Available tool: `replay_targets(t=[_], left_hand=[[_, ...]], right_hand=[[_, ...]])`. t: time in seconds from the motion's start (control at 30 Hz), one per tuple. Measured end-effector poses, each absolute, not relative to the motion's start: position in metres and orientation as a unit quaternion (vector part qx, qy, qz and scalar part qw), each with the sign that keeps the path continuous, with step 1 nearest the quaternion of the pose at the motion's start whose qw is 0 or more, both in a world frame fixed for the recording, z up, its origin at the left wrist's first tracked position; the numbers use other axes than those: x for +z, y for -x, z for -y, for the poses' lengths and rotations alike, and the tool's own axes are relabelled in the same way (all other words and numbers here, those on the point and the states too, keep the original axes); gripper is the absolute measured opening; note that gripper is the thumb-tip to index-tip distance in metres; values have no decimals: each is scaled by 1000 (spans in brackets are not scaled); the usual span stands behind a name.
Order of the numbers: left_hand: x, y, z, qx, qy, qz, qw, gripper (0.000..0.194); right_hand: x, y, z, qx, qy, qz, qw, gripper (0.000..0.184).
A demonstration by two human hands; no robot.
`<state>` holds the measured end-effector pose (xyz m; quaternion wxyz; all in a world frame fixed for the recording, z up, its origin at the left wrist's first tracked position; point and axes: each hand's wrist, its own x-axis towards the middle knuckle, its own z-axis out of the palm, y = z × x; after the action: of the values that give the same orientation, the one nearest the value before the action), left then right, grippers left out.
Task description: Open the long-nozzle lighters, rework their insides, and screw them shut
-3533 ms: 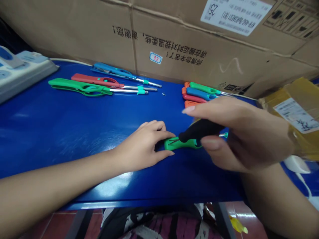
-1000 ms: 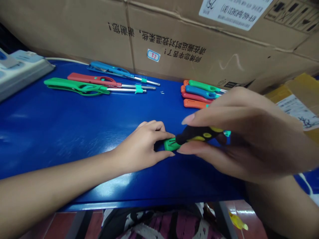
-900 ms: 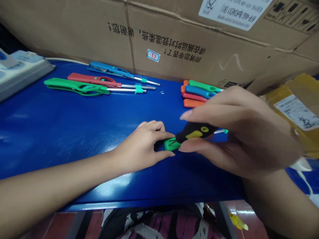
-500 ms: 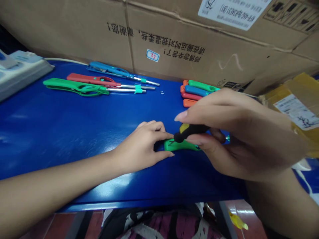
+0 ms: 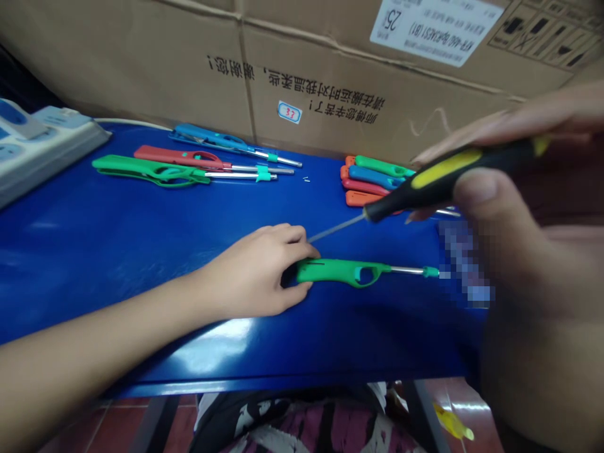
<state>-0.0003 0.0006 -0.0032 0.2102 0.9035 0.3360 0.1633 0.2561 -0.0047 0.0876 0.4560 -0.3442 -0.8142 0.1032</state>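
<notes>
A green long-necked lighter (image 5: 335,271) lies flat on the blue table, its metal tube pointing right. My left hand (image 5: 268,270) grips the butt end of its handle between thumb and fingers. In my right hand (image 5: 514,207) is a black and yellow screwdriver (image 5: 443,173), raised above the lighter and slanting down to the left. Its thin shaft ends near my left index finger; whether the tip touches anything I cannot tell. Part of my right hand is blurred.
Green, red (image 5: 182,156) and blue lighters lie at the back left, near a white power strip (image 5: 51,141). Several coloured lighters (image 5: 372,176) are bunched at the back right. Tiny metal pieces (image 5: 306,179) lie between. A large cardboard box (image 5: 189,75) stands behind.
My right hand has lifted the screwdriver up and right, off the green lighter's handle, so its shaft now shows. My left hand and the lighter have shifted slightly left.
</notes>
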Motion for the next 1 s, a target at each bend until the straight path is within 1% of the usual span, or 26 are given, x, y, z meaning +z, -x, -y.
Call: replay_targets(t=[0.03,0.1,0.13,0.17,0.27,0.37,0.43,0.53,0.6,0.67,0.73,0.8,0.87,0.9,0.93,1.0], left_hand=[[3,4,-2,131,-916,-335,178,24],[13,11,-4,77,-931,-343,102,24],[17,14,-5,53,-934,-344,76,23],[20,17,-5,41,-936,-344,57,22],[26,22,-7,17,-944,-327,42,22],[27,24,-9,17,-947,-320,34,24],[25,23,-10,32,-948,-314,35,28],[17,17,-9,71,-950,-299,51,39],[10,12,-9,92,-951,-288,69,36],[5,8,-10,101,-952,-272,100,30],[3,6,-12,112,-949,-269,122,27],[4,8,-15,123,-942,-278,139,29],[6,12,-18,126,-935,-292,159,31],[7,14,-20,124,-930,-302,168,32],[8,16,-21,120,-927,-311,174,33],[9,19,-23,113,-921,-327,182,35]], right_hand=[[87,-260,1,95,345,787,502,20],[81,-268,-7,98,369,757,530,23],[75,-271,-11,105,371,758,526,25],[67,-275,-16,137,384,753,517,24],[42,-287,-29,261,427,734,459,21],[22,-300,-39,320,451,721,417,25],[14,-306,-42,313,457,752,356,27],[9,-309,-41,218,446,828,261,22],[7,-308,-39,161,432,861,214,21],[7,-306,-36,127,428,877,179,24],[12,-307,-34,97,434,879,173,24],[22,-312,-31,83,438,874,193,20],[36,-322,-27,102,431,874,202,19],[42,-328,-25,123,430,873,195,22],[48,-335,-24,151,439,870,167,30],[56,-345,-22,192,465,860,83,47]])
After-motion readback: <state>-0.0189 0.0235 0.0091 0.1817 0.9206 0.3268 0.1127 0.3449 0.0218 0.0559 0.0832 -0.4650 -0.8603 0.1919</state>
